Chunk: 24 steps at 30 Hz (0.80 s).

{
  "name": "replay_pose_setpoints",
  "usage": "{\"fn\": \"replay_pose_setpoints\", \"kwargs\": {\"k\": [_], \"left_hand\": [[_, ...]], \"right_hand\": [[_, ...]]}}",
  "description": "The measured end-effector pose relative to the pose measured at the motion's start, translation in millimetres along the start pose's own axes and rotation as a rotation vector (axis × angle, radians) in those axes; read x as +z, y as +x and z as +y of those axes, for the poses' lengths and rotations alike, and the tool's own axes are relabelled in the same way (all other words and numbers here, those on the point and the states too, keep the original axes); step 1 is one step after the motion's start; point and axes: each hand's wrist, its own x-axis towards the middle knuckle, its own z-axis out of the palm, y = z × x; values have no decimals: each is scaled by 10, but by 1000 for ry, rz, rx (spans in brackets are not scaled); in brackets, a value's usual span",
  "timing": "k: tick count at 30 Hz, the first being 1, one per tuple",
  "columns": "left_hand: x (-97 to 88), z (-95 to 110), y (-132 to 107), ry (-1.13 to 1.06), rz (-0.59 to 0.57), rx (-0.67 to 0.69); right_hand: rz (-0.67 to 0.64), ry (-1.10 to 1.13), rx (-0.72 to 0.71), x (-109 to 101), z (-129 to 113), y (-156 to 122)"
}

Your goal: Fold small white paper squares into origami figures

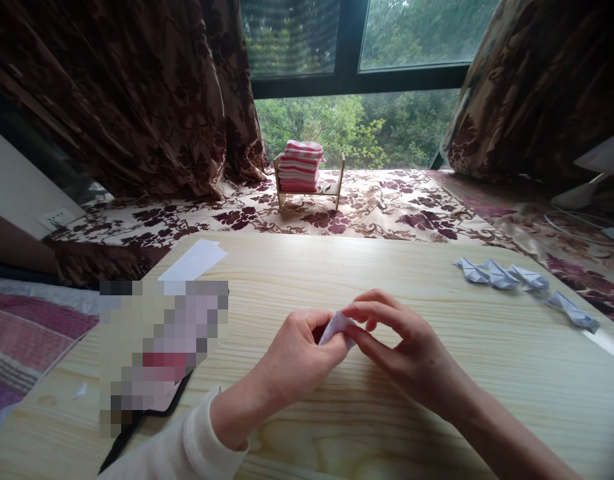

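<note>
Between my two hands, above the middle of the wooden table, is a small folded piece of white paper with a faint pattern. My left hand is closed on it, thumb on the near side. The thumb and index finger of my right hand pinch its right end. Part of the paper is hidden behind the fingers. At the table's right side lie several folded paper pieces in a slanting row.
White paper sheets lie at the table's back left, near a blurred-out flat object with a dark edge. A paper scrap sits at the left. Behind, a small wooden stand bears stacked red-and-white cloths. A lamp stands far right.
</note>
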Motion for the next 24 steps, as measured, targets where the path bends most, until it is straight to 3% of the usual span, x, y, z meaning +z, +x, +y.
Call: {"fn": "replay_pose_setpoints", "kwargs": {"k": [7, 13, 17, 24], "left_hand": [[-39, -17, 8, -20, -57, -46], [-61, -6, 24, -36, -85, -67], [-68, -3, 18, -61, -45, -72], [-51, 14, 64, -233, 3, -164]], "right_hand": [[-31, -97, -25, -92, -25, 18], [-62, -315, -218, -172, 1, 35], [-104, -430, -285, -202, -13, 30], [-124, -426, -309, -185, -23, 21]]}}
